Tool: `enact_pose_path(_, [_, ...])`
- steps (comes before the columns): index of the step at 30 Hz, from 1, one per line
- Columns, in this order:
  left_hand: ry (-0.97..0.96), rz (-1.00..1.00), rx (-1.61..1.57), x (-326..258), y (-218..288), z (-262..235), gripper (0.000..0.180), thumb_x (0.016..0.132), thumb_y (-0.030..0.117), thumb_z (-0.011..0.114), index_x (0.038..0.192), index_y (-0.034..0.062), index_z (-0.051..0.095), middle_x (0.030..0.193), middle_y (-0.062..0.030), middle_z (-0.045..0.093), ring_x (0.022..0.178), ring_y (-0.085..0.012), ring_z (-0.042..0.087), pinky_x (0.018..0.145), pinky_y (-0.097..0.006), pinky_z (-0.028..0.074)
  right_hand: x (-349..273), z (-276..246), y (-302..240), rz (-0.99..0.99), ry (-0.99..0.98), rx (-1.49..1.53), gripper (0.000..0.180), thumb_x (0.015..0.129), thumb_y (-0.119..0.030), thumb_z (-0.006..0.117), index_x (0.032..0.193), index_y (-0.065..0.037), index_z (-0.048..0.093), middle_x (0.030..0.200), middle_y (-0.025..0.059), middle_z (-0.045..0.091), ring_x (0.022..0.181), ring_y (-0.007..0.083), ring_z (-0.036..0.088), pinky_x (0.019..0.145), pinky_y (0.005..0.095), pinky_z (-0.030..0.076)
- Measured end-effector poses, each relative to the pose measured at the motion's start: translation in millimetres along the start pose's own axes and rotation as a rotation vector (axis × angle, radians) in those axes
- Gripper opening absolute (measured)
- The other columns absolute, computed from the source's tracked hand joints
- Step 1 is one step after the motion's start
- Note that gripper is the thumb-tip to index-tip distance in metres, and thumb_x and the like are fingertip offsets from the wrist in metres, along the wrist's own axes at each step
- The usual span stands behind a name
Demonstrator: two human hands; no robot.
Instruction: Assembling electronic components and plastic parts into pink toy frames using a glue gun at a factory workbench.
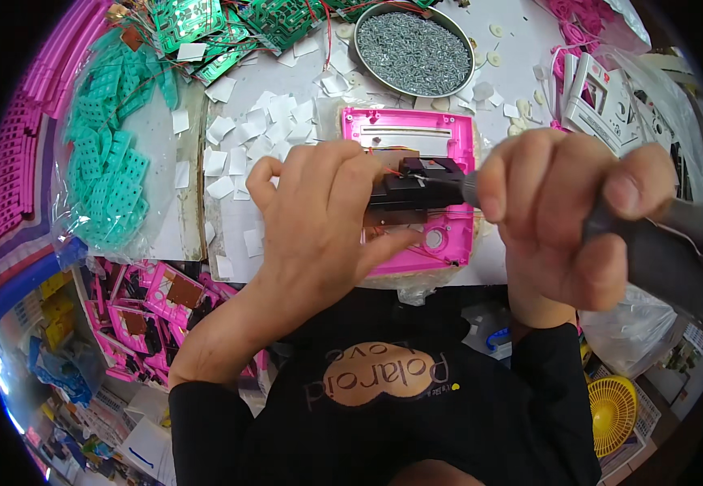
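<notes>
A pink plastic housing (407, 258) lies on the white worktop, with circuit parts and thin wires inside. Across its middle sits a black plastic mechanism (400, 193). My left hand (315, 206) holds the left end of this mechanism, thumb stretched over the pink housing and fingers curled at the far side. My right hand (566, 206) is wrapped round a dark electric screwdriver (651, 251). The tool points left, its tip at the mechanism's right part; whether it meets a screw cannot be made out.
A round metal dish (416, 53) of screws stands beyond the housing. White paper squares (274, 121) lie scattered to its left. Further left are turquoise keypads (112, 174) and green circuit boards (286, 20). Pink housings (145, 320) fill a box below left; white panels (606, 101) lie right.
</notes>
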State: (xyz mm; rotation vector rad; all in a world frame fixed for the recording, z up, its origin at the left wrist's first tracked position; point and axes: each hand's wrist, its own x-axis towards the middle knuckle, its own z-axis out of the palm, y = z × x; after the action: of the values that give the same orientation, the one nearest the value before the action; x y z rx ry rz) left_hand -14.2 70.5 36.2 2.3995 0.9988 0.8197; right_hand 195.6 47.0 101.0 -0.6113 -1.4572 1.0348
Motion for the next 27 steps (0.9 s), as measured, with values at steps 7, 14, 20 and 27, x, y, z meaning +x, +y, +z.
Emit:
enact_pose_path(7, [-0.014,0.081,0.064,-10,-13,13,0.052,0.068,0.029,0.087,0.114,0.0158,0.066,0.108,0.0008,0.065,0.098,-0.0219,0.058,0.089,-0.044,0.028,-2,7,16,0.026,0.042,-0.117,0.033,0.101,-0.03,0.064,0.126,-0.018,0.047,0.069,-0.002,0.048,0.057,0.0127,0.047,0.065,0.0345,0.05])
enact_pose_path(14, [0.003,0.076,-0.012,-4,-15,9,0.053,0.067,0.034,0.088,0.113,0.0169,0.067,0.104,0.0027,0.064,0.095,-0.0198,0.058,0.089,-0.044,0.027,1,6,17,0.024,0.015,-0.073,0.031,0.102,-0.028,0.061,0.127,-0.017,0.047,0.07,-0.0019,0.05,0.059,0.0123,0.047,0.066,0.034,0.05])
enact_pose_path(20, [0.085,0.17,-0.014,19,-11,1,0.033,0.073,0.027,0.084,0.1,0.0166,0.069,0.096,0.0041,0.064,0.091,-0.0187,0.058,0.087,-0.046,0.027,8,-5,5,0.014,-0.125,-0.025,0.033,0.102,-0.03,0.061,0.13,-0.018,0.048,0.07,-0.0033,0.05,0.06,0.0108,0.047,0.067,0.0328,0.051])
enact_pose_path(27, [0.125,0.241,-0.181,18,-21,8,0.02,0.075,0.012,0.08,0.091,0.013,0.068,0.09,0.0002,0.068,0.087,-0.0222,0.059,0.086,-0.042,0.032,12,-3,4,-0.017,-0.085,0.193,0.032,0.102,-0.03,0.062,0.131,-0.019,0.054,0.071,-0.0066,0.052,0.062,0.0085,0.048,0.073,0.0302,0.049])
